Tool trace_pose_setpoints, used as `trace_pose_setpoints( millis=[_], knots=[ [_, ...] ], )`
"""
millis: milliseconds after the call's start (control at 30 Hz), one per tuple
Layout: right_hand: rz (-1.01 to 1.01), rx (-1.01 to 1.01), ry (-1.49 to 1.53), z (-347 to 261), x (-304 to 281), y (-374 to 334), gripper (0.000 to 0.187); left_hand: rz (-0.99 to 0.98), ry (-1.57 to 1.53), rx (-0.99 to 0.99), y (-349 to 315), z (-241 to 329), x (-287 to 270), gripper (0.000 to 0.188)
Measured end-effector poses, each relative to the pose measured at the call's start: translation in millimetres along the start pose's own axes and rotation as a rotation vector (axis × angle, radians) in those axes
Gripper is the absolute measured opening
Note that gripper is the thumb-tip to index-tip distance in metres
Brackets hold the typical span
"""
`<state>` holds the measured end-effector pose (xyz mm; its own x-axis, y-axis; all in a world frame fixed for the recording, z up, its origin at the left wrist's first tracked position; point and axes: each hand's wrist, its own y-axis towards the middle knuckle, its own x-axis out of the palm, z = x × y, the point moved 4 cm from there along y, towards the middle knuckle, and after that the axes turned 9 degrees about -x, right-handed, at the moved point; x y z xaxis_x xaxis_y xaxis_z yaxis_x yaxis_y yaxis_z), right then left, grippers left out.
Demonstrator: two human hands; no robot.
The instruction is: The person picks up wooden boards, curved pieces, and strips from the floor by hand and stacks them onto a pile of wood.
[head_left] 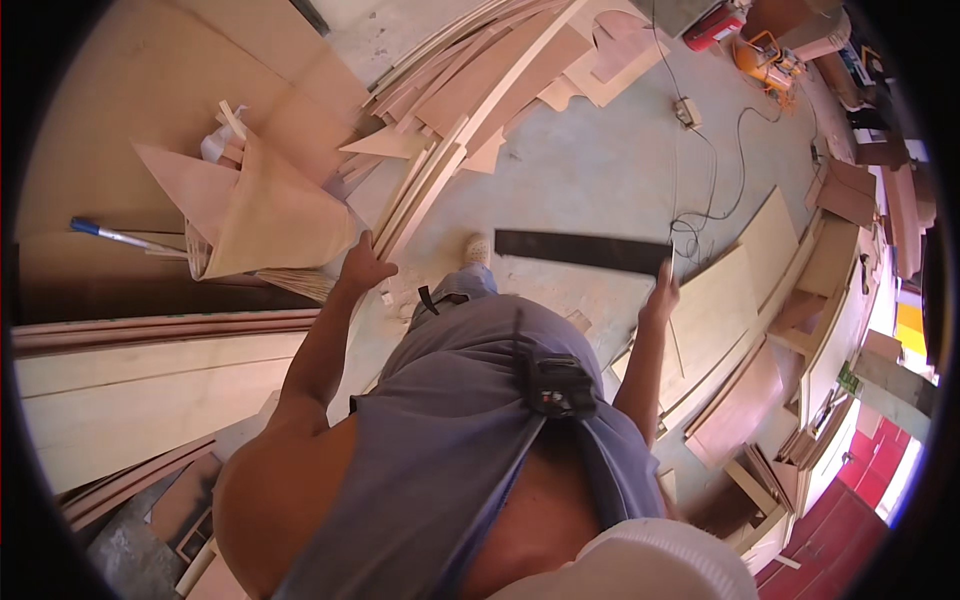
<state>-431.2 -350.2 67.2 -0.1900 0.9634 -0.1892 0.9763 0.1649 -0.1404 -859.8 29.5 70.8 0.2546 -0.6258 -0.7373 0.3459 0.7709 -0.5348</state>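
Note:
My left hand (366,268) is at the near end of some long pale wooden strips (425,190), its thumb and forefinger on either side of them. The strips slant away to the far right, across a heap of thin boards. My right hand (660,292) is closed around the right end of a long, dark flat strip (580,250). That strip extends leftward above the floor, in front of my body. Its exact kind is not clear. Most of my right fingers are hidden.
Left of me, a folded brown sheet (265,205) holds offcuts near a blue-capped stick (110,232). Thin board scraps (480,75) are heaped ahead. Plywood sheets (715,315) lie at the right. A cable (712,180) trails over the floor toward an orange machine (765,65).

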Motion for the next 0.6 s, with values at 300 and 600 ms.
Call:
trace_pose_setpoints(
  millis=[300,600],
  knots=[
    [-0.347,-0.184,-0.039,-143,296,249,0.072,0.134,0.008,-0.052,29,104,-85,0.060],
    [-0.889,-1.229,-0.705,-219,351,227,0.077,0.113,0.022,-0.100,55,239,-28,0.055]
  ],
)
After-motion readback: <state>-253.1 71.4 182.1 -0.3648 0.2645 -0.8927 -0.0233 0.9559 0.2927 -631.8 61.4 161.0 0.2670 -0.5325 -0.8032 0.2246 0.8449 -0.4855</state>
